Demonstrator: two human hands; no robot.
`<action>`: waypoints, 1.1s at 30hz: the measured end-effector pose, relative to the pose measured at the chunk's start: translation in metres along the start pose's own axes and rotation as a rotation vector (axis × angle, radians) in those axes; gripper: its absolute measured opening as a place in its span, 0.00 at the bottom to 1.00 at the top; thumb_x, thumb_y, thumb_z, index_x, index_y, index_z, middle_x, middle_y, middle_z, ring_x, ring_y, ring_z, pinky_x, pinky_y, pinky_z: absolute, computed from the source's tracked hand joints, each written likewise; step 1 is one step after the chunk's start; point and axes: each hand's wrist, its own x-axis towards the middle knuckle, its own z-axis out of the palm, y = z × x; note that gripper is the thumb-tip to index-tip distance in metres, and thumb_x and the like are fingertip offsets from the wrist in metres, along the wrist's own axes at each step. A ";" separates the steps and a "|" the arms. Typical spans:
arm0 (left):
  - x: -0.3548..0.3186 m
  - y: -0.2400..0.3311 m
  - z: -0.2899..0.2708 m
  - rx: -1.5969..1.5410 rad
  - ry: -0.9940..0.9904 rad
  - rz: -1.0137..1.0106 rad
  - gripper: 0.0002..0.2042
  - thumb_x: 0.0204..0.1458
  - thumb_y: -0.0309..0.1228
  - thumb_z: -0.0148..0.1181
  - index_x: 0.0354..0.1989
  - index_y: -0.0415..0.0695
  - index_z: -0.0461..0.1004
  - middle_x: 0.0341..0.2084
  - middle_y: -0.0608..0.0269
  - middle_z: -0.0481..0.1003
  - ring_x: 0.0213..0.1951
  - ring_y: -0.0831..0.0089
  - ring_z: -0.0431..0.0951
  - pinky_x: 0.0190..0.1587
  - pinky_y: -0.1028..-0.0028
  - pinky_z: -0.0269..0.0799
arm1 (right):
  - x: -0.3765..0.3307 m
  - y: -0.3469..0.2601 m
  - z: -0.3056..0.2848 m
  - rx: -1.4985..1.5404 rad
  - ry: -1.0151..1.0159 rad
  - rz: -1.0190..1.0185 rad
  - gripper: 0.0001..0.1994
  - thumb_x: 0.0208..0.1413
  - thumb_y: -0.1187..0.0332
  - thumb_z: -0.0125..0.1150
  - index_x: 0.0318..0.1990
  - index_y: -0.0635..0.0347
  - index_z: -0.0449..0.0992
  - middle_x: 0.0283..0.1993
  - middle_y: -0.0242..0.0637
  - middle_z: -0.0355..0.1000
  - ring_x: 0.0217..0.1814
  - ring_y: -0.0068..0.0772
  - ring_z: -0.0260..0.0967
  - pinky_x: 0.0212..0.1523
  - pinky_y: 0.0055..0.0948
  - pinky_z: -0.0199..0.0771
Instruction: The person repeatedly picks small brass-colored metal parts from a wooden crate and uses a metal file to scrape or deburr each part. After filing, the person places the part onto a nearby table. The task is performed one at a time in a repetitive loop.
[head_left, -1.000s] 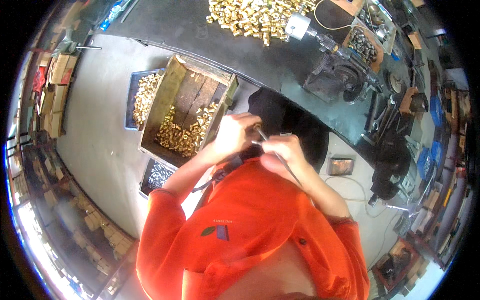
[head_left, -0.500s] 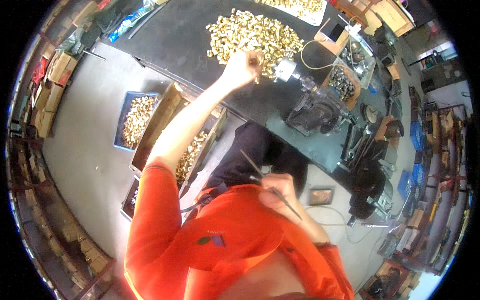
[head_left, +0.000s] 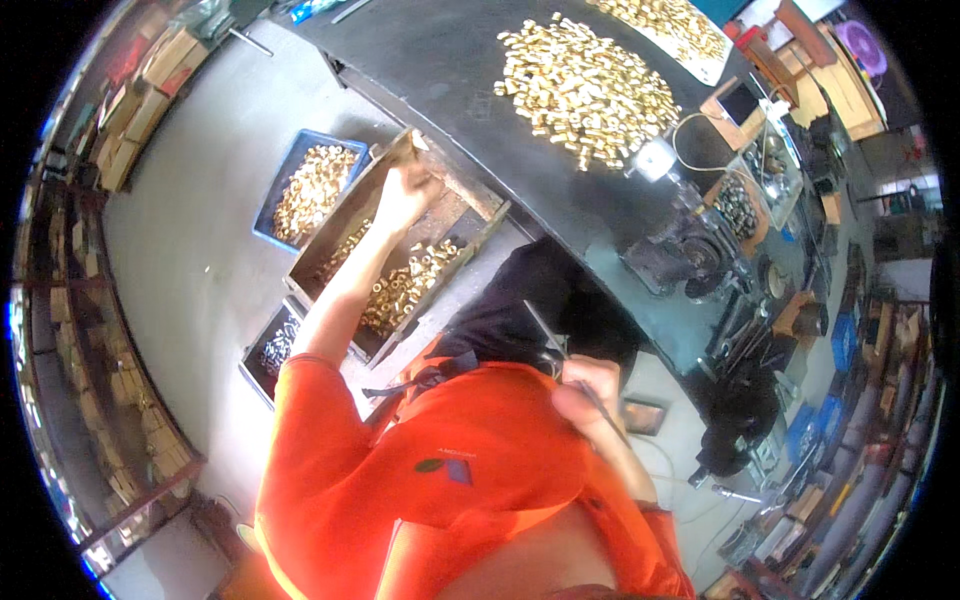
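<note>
My left hand [head_left: 406, 200] reaches over the far part of a wooden crate [head_left: 478, 243] at the table's left side. Motion smears its fingers, so I cannot tell whether they hold anything. Loose brass fittings [head_left: 408, 285] lie in the crate's nearer part, below my left wrist. Close to my body, my right hand [head_left: 592, 388] is closed around a thin dark metal rod [head_left: 542, 325], which slants out past both sides of the fist. A large heap of brass fittings [head_left: 585, 90] covers part of the black table [head_left: 430, 75].
Right of the heap stands a bench machine [head_left: 685, 245] with a silver cylindrical chuck [head_left: 655, 160]. A blue bin [head_left: 262, 222] of brass parts and a dark bin [head_left: 258, 372] of silvery parts sit beside the crate. Wrenches and tools [head_left: 735, 325] lie along the table's right side.
My left hand has moved from the heap's near edge, left and toward me, to over the crate. My right hand keeps its grip on the rod. The whole view has shifted.
</note>
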 end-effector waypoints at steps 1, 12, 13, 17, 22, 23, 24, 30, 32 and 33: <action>-0.013 -0.020 -0.004 0.037 0.003 -0.037 0.12 0.48 0.24 0.55 0.40 0.32 0.75 0.23 0.58 0.77 0.21 0.80 0.75 0.24 0.76 0.71 | 0.002 -0.001 0.000 0.004 -0.014 0.013 0.12 0.33 0.76 0.55 0.15 0.62 0.54 0.14 0.35 0.48 0.14 0.28 0.47 0.17 0.29 0.43; -0.016 -0.106 0.041 1.157 -0.394 -0.107 0.12 0.37 0.34 0.67 0.31 0.47 0.79 0.31 0.53 0.78 0.37 0.58 0.80 0.39 0.62 0.75 | 0.005 0.000 0.009 -0.041 -0.019 0.044 0.12 0.34 0.76 0.56 0.15 0.61 0.55 0.14 0.34 0.50 0.15 0.28 0.47 0.18 0.29 0.44; -0.013 -0.101 0.043 1.200 -0.467 -0.116 0.12 0.36 0.35 0.68 0.31 0.47 0.79 0.31 0.54 0.79 0.37 0.58 0.80 0.39 0.62 0.75 | 0.003 0.002 0.008 -0.039 -0.012 0.050 0.12 0.34 0.76 0.56 0.15 0.62 0.55 0.14 0.35 0.50 0.15 0.28 0.48 0.18 0.29 0.44; -0.003 -0.098 0.048 1.217 -0.543 -0.191 0.14 0.32 0.35 0.70 0.30 0.45 0.80 0.32 0.54 0.79 0.37 0.61 0.80 0.38 0.65 0.76 | 0.001 0.001 0.008 -0.020 0.001 0.057 0.12 0.34 0.77 0.55 0.15 0.62 0.55 0.14 0.35 0.50 0.15 0.29 0.48 0.18 0.30 0.44; -0.005 -0.102 0.055 1.168 -0.383 -0.249 0.15 0.35 0.38 0.67 0.30 0.42 0.79 0.31 0.53 0.79 0.37 0.60 0.80 0.40 0.65 0.76 | 0.001 0.005 0.011 -0.033 -0.001 0.035 0.11 0.35 0.77 0.54 0.15 0.62 0.55 0.14 0.36 0.49 0.15 0.29 0.47 0.18 0.30 0.45; -0.005 -0.104 0.057 1.167 -0.386 -0.246 0.14 0.36 0.38 0.66 0.30 0.42 0.79 0.31 0.53 0.79 0.37 0.60 0.80 0.40 0.65 0.76 | 0.001 0.005 0.011 -0.037 -0.003 0.028 0.12 0.35 0.77 0.54 0.15 0.62 0.55 0.14 0.36 0.49 0.15 0.30 0.47 0.18 0.30 0.45; -0.005 -0.104 0.058 1.169 -0.387 -0.242 0.14 0.37 0.38 0.65 0.30 0.42 0.79 0.31 0.53 0.79 0.37 0.60 0.80 0.40 0.65 0.76 | 0.001 0.004 0.011 -0.039 -0.003 0.018 0.12 0.35 0.77 0.54 0.15 0.62 0.55 0.14 0.36 0.49 0.15 0.30 0.47 0.18 0.30 0.45; -0.004 -0.126 0.043 1.134 -0.248 -0.111 0.08 0.39 0.30 0.59 0.28 0.42 0.78 0.37 0.47 0.76 0.35 0.55 0.80 0.39 0.63 0.76 | -0.003 0.008 0.008 -0.042 0.042 -0.005 0.13 0.37 0.75 0.56 0.16 0.62 0.54 0.15 0.36 0.50 0.15 0.31 0.47 0.18 0.30 0.45; -0.008 -0.100 0.028 1.002 -0.167 -0.002 0.06 0.38 0.28 0.58 0.26 0.43 0.77 0.30 0.48 0.77 0.33 0.52 0.79 0.38 0.61 0.75 | -0.008 0.013 0.006 -0.065 0.092 -0.008 0.13 0.38 0.74 0.56 0.16 0.61 0.55 0.15 0.35 0.50 0.15 0.30 0.48 0.18 0.30 0.45; -0.013 -0.079 0.017 0.954 -0.158 -0.015 0.06 0.38 0.28 0.58 0.26 0.44 0.77 0.27 0.48 0.77 0.33 0.52 0.79 0.38 0.60 0.75 | -0.009 0.017 0.005 -0.062 0.089 -0.033 0.13 0.38 0.74 0.56 0.16 0.61 0.55 0.15 0.35 0.49 0.15 0.30 0.48 0.18 0.30 0.45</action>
